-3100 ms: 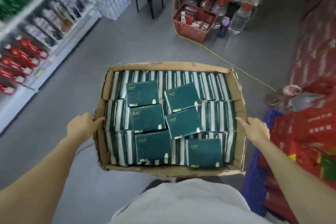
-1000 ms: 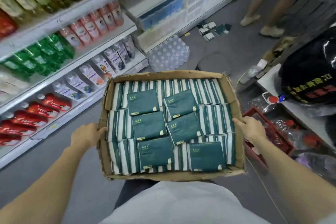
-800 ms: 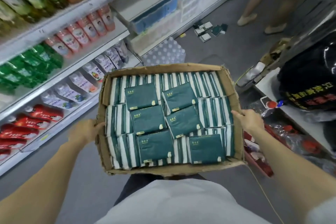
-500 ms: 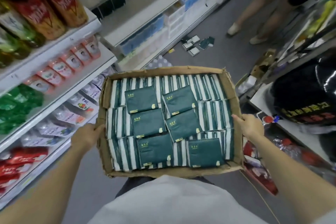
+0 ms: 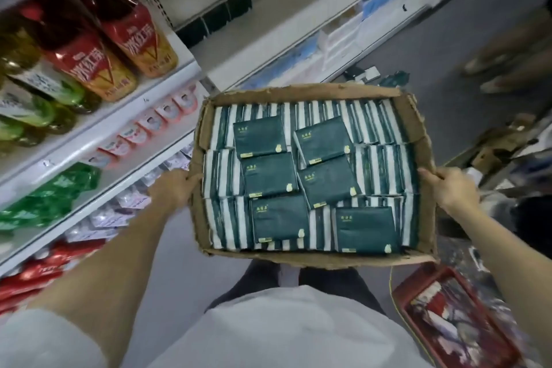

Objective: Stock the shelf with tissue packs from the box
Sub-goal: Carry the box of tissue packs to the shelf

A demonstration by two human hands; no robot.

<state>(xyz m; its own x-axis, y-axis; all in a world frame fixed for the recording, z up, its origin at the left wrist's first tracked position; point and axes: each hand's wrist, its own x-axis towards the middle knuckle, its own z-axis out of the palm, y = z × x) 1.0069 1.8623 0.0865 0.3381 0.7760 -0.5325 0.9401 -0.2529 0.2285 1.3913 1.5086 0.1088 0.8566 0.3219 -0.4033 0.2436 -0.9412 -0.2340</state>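
I carry a shallow cardboard box (image 5: 310,257) at waist height, packed with dark green tissue packs (image 5: 270,177); several lie flat on top of rows standing on edge. My left hand (image 5: 173,188) grips the box's left wall, thumb over the rim. My right hand (image 5: 451,188) grips the right wall the same way. Ahead on the left runs a white shelf (image 5: 286,3) with a few dark tissue packs (image 5: 215,19) standing at its back and bare board beside them.
Drink bottles (image 5: 98,35) and pouches fill the shelves at my left. A red basket (image 5: 457,325) sits on the floor at lower right. Loose packs (image 5: 370,74) lie on the grey floor ahead. Another person's feet (image 5: 495,80) stand at the far right.
I have turned and walked along the aisle with the box. The drink shelves are now close on my left and the white shelf nearer. Both hands keep their grip.
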